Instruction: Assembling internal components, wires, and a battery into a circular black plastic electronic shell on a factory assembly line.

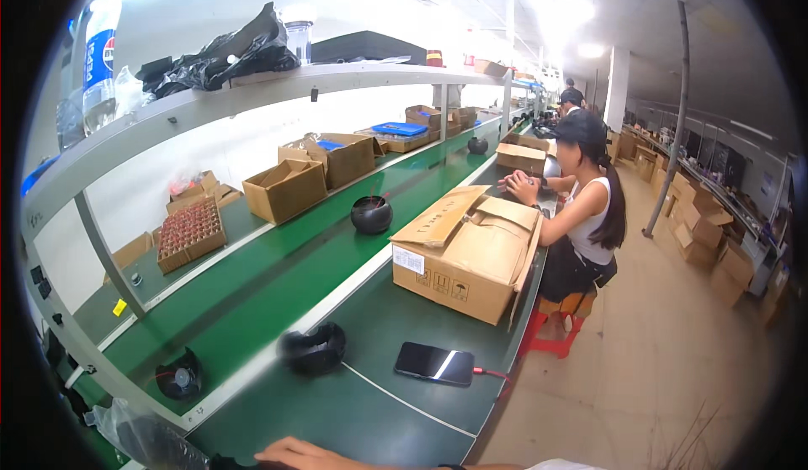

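Observation:
At the lower edge my right hand [301,453] reaches in from the right, cut off by the frame. Its fingers curl down beside a dark thing [231,463], too little of which shows to name. My left hand is out of view. Beyond my right hand, a hollow, rounded black shell [316,349] lies at the rim between worktop and belt, its left side blurred. On the green belt [252,289] sits a black part with a round disc and red wire [178,375]. Farther along stands a round black housing [371,215] with red wires.
A black phone [434,363] with a red cable lies on the worktop, before a large cardboard box [459,260]. A co-worker [589,192] sits beyond it on a red stool [551,335]. Boxes and a tray of small parts [192,233] line the belt's far side. A clear plastic bag [143,436] is lower left.

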`<state>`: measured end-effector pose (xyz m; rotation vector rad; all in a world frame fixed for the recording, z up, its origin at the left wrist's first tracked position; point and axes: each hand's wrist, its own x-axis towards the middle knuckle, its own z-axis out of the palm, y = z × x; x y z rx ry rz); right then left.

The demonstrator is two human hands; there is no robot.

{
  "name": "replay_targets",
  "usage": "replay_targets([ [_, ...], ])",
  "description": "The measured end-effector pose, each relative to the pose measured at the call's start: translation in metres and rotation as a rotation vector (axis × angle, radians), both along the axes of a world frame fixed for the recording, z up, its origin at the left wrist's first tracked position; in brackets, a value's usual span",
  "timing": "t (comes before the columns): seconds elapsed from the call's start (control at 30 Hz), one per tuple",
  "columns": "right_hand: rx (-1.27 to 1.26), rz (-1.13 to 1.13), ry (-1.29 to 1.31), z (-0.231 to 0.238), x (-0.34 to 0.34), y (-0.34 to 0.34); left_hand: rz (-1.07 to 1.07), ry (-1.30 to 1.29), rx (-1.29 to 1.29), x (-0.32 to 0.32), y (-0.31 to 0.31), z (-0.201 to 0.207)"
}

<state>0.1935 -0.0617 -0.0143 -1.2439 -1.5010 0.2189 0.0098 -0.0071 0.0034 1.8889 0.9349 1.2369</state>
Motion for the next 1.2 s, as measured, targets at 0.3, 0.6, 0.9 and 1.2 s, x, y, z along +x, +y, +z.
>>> replay_targets([
  [0.3,-0.200,0.213,0.097,0.023,0.043,0.006,0.063,-0.102,0.229,0.023,0.030,-0.015],
  [0.6,-0.228,0.163,0.141,0.029,0.014,0.008,0.023,-0.054,0.107,-0.012,0.021,-0.019],
  [0.9,-0.326,0.112,0.200,0.025,0.010,0.001,0.043,-0.009,0.209,-0.002,0.019,-0.026],
  [1.2,-0.458,0.138,0.400,0.037,0.001,-0.001,0.168,0.078,0.321,0.011,0.009,-0.024],
])
